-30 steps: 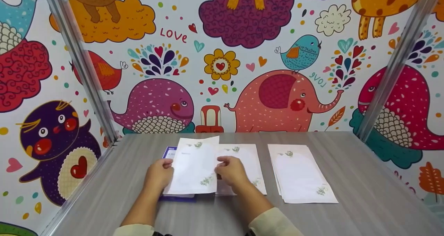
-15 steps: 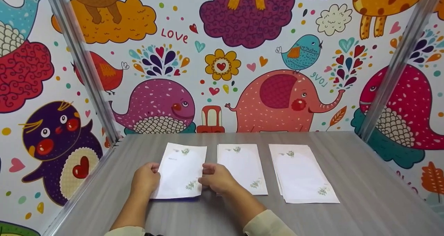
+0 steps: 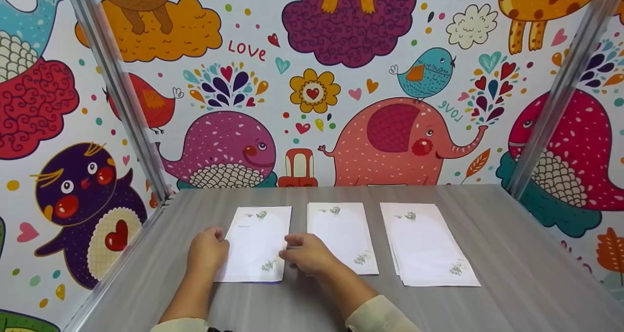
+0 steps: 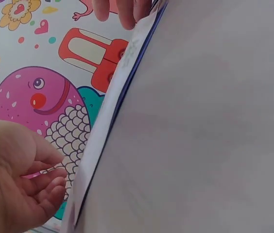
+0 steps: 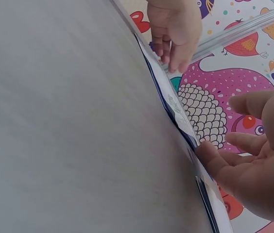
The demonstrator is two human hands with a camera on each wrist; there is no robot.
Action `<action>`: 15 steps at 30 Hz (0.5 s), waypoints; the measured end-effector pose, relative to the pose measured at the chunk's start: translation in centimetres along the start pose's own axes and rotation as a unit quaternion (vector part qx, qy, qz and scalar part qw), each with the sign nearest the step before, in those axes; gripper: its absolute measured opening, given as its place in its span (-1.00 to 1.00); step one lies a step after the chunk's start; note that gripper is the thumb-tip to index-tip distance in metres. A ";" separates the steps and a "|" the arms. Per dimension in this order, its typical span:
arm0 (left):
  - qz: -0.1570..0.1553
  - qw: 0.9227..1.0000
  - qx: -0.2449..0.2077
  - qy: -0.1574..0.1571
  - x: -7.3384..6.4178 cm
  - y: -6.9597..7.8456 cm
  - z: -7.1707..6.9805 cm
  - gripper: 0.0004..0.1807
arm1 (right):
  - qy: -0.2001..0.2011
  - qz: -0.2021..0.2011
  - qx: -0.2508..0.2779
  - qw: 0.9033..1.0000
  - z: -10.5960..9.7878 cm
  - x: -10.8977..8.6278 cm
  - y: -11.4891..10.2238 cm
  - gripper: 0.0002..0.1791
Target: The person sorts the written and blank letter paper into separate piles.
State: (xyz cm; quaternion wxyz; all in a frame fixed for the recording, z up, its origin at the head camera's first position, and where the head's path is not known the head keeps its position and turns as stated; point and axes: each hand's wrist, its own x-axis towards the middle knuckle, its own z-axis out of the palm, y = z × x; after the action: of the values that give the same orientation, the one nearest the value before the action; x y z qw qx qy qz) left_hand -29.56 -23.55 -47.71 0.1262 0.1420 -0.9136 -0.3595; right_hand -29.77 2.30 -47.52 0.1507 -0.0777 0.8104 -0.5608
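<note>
So I'm standing by this grey wood-grain table (image 3: 263,307) and there's a white paper sheet with little green leaf sprigs printed on it (image 3: 256,246) lying flat on the person's left, leaves at its top and its lower right corner. A thin dark-blue layer (image 4: 139,59) peeks out along its edge from underneath.

The left hand (image 3: 208,251) is right at its left side, fingers loosely curled and bunched close, not clamped on anything; can't tell if they're actually touching the paper. The right hand (image 3: 309,254) is at the other side, fingers spread apart and pretty relaxed, at least one tip right up at the paper's edge.

Just beside that, a middle stack of matching white leaf-print paper (image 3: 339,239), then a slightly fanned white leaf-print stack (image 3: 429,246) furthest right. Pale yellow sleeves (image 3: 382,315), btw.
</note>
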 end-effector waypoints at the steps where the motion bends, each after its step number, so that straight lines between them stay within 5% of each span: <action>1: -0.005 1.000 -0.010 -0.001 -0.1 0.2 0.1 -0.57 | -0.002 0.003 -0.003 1.000 -0.1 -0.1 0.0 -0.45; 11: -0.024 0.997 -0.072 -0.030 -0.8 3.6 2.0 -0.51 | -0.012 -0.057 -0.051 0.997 -3.6 -0.3 1.1 -0.45; 15: 0.004 0.996 -0.080 -0.027 -1.2 4.9 3.2 -0.53 | -0.004 -0.085 -0.067 0.994 -6.0 -0.1 1.9 -0.44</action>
State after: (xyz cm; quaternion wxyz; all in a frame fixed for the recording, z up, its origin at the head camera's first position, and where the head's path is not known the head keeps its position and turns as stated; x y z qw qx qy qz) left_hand -30.35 -17.70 -46.70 0.1143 0.1182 -0.8853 -0.4349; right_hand -31.59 8.35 -47.33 0.0999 -0.1585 0.8360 -0.5157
